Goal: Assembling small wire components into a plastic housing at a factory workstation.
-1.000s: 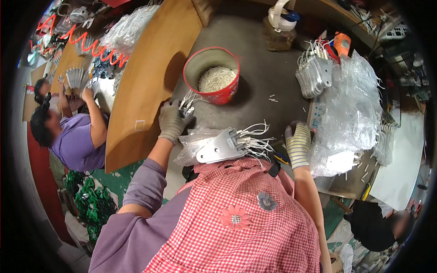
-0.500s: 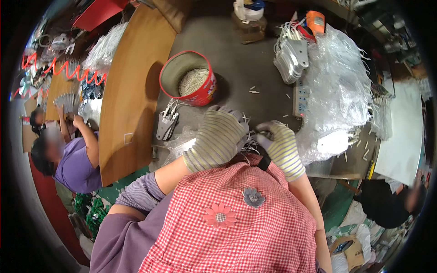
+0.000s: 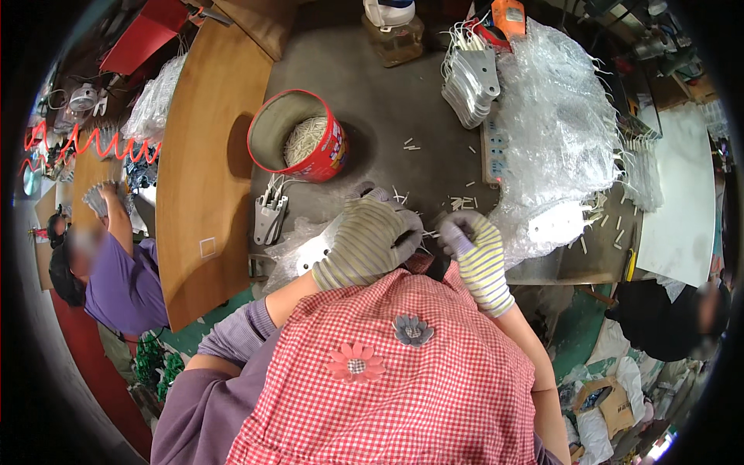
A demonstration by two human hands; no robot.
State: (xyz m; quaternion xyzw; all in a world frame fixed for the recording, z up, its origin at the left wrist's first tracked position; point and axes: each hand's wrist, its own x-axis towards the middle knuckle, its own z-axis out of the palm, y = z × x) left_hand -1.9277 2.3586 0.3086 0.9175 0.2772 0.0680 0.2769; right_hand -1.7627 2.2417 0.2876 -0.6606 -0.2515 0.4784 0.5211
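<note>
Both my hands wear grey gloves with yellow stripes and meet close to my apron, just over the table's near edge. My left hand (image 3: 370,239) is closed, its fingers curled round thin white wires (image 3: 428,233) that show only as short bits in the gap. Facing it, my right hand (image 3: 477,252) pinches thumb and fingers together; what lies between them is too small to make out. Short white tubes (image 3: 463,204) lie on the table just beyond my right fingers. Left of my left hand are clear plastic wrap (image 3: 298,242) and grey metal plates with white wires (image 3: 270,219).
A red bucket (image 3: 335,151) holds many white tubes. Behind it stands a jar with a white lid (image 3: 394,35). At right are stacked wired plates (image 3: 471,85), an orange tool (image 3: 508,19) and a bubble-wrapped pile (image 3: 554,132). A wooden panel (image 3: 205,170) borders the left; a co-worker in purple (image 3: 124,283) sits beyond.
My view has shifted a little. The bundle of white wires between my hands is now mostly hidden, and a cluster of short tubes shows beyond my right hand. Both hands stay close together.
</note>
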